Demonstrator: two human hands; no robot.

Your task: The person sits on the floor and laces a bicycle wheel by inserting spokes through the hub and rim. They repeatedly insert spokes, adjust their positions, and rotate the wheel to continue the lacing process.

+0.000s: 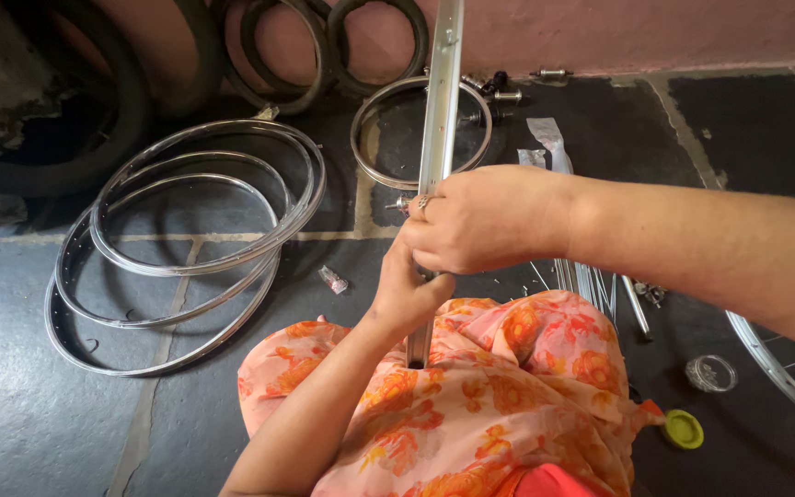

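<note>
Head view: I am holding a bicycle rim (441, 101) on edge, so it is showing as a narrow metal strip running straight away from me, from my lap up past both hands toward the wall. My right hand (485, 230) is closing around the strip from the right, fingers curled over it, a ring showing on one finger. My left hand (411, 294) is gripping the same strip just below, partly hidden under the right, so I cannot tell how its fingers are lying. The two hands are touching, the right one farther up the rim's long axis.

To the left of my hands, three bare rims (186, 239) are lying flat in an overlapping stack on the stone floor (39, 405). Beyond my hands one smaller rim (388, 138) is lying behind the strip. To my right, a bundle of spokes (591, 281) is lying near my wrist, with a small glass jar (711, 373) and a yellow lid (683, 429) farther out.
</note>
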